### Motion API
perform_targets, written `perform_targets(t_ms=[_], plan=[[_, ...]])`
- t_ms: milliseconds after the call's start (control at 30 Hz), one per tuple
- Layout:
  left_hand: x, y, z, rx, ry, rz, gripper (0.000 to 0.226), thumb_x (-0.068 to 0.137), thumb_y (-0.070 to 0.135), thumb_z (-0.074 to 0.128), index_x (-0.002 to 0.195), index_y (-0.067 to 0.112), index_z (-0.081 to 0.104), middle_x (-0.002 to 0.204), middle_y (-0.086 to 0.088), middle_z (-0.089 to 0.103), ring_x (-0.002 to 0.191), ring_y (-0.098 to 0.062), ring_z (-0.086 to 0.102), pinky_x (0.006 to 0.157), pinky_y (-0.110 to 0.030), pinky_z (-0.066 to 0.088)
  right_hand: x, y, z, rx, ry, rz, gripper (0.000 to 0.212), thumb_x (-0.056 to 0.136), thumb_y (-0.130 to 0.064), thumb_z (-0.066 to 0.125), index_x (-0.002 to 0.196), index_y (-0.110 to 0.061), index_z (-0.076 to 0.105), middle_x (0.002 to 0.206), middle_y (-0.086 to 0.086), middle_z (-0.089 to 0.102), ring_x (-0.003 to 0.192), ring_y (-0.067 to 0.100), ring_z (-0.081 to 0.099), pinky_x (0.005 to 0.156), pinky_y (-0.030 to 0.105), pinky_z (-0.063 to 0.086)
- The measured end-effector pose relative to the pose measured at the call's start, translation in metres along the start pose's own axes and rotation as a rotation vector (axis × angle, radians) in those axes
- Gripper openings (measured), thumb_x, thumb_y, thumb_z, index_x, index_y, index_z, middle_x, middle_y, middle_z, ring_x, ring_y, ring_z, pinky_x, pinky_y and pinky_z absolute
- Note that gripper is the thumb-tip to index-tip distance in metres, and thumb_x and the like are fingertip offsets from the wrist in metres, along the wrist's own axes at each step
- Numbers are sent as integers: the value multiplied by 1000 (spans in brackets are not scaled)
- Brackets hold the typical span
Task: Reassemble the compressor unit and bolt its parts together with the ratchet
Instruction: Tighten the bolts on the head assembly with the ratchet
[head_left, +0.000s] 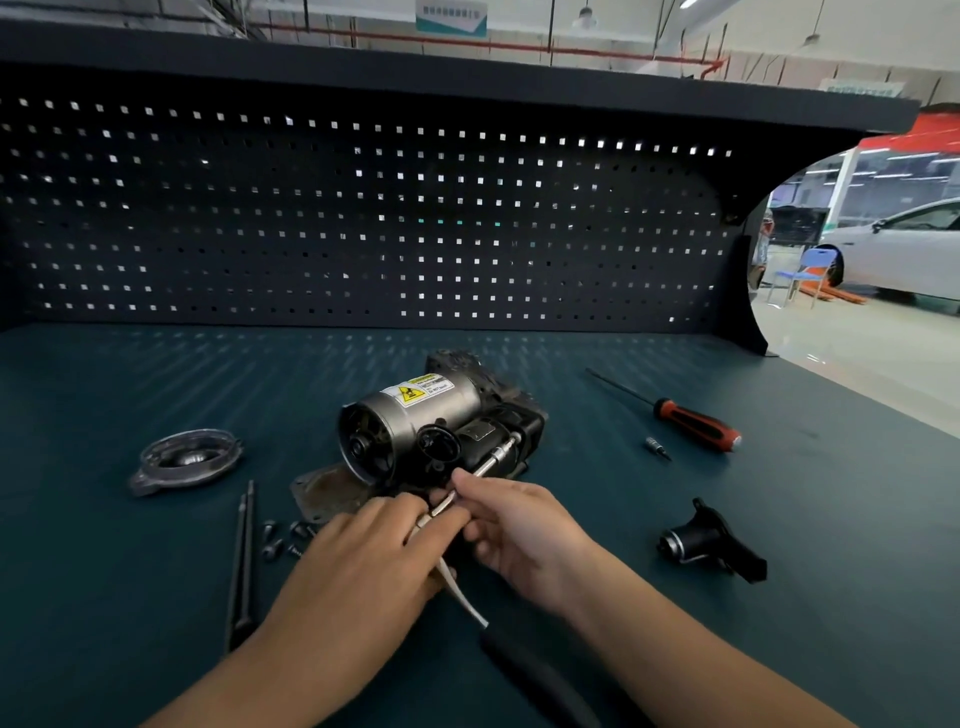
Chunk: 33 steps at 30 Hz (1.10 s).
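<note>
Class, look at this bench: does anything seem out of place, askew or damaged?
Nothing looks spilled or broken. The flat plate at the compressor unit's near-left edge looks rust-stained, and the round end cover and black fitting lie apart from it, unfitted.

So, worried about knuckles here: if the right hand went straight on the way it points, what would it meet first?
Probably the silver-and-black compressor unit, around its round black cap: the right hand, pinching the ratchet's steel extension bar, points there. Depth is unclear.
</note>
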<state>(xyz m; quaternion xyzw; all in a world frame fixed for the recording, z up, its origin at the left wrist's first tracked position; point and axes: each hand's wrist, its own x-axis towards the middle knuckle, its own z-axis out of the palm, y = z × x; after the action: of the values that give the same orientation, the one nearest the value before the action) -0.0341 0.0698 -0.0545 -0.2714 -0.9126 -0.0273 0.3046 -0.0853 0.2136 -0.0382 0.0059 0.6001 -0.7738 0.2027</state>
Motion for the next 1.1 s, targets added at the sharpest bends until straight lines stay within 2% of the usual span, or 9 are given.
perform_targets(t_ms=[133, 233, 333, 433, 600, 667, 800, 967, 1100], plan=[[7, 3, -8, -346, -22, -272, 40, 85, 32, 61, 121, 34, 45, 98, 16, 62, 86, -7, 64, 73, -25, 50, -1, -2, 0, 54, -1, 19, 15, 89, -23, 59, 79, -13, 62, 63, -2, 69, 39, 5, 49, 41, 14, 37], [15, 0, -7, -1059, -106, -707, 22, 96, 37, 35, 108, 25, 49, 76, 7, 70, 65, -7, 65, 66, -17, 45, -2, -3, -2, 77, 18, 40, 13, 90, -22, 57, 84, -12, 62, 66, -1, 70, 38, 5, 49, 36, 14, 32], [19, -9, -10, -1378, -180, -900, 33, 96, 42, 32, 105, 17, 52, 65, -5, 70, 55, -13, 63, 62, -27, 47, -2, -3, -1, 129, 33, 31, 14, 93, -19, 53, 90, -9, 61, 75, 1, 73, 38, 5, 49, 35, 14, 32], [19, -9, -9, -1284, -104, -876, 25, 97, 33, 37, 109, 16, 51, 58, -2, 65, 53, -11, 61, 60, -26, 48, -2, -2, 1, 97, 28, 2, 14, 94, -14, 50, 89, -8, 62, 75, -2, 73, 38, 3, 48, 36, 14, 31], [5, -2, -3, -271, -80, -302, 38, 95, 36, 41, 127, 45, 21, 97, 16, 45, 98, -7, 53, 75, -19, 36, -1, -1, 1, 50, 26, -56, 21, 95, -13, 49, 79, -7, 63, 68, -1, 69, 43, 7, 49, 47, 17, 41], [2, -3, -2, -145, -89, -178, 52, 91, 33, 52, 127, 47, 18, 101, 12, 45, 97, -10, 54, 74, -23, 41, -1, -1, 2, 16, 42, -49, 24, 95, -15, 50, 75, -10, 62, 62, -4, 68, 37, 5, 41, 40, 15, 35], [8, -4, -5, -634, 30, -480, 15, 91, 46, 39, 105, 45, 37, 87, 17, 58, 81, 0, 59, 73, -24, 44, -1, -2, 3, 56, 32, -12, 19, 95, -16, 50, 82, -11, 63, 74, 2, 72, 44, 8, 51, 42, 15, 37], [25, -16, -4, -1549, -100, -1048, 28, 94, 37, 40, 100, 13, 53, 52, -7, 59, 42, -17, 56, 46, -28, 49, -5, -4, 0, 40, -7, 24, 14, 93, -21, 53, 91, -12, 64, 79, 0, 74, 41, 4, 52, 39, 13, 34], [22, -18, -2, -1428, -77, -1000, 19, 95, 30, 43, 108, 17, 51, 53, -2, 60, 45, -11, 56, 46, -22, 48, -4, 0, 3, 34, 41, -15, 17, 93, -12, 52, 80, -11, 63, 73, -1, 72, 34, 3, 40, 39, 14, 30]])
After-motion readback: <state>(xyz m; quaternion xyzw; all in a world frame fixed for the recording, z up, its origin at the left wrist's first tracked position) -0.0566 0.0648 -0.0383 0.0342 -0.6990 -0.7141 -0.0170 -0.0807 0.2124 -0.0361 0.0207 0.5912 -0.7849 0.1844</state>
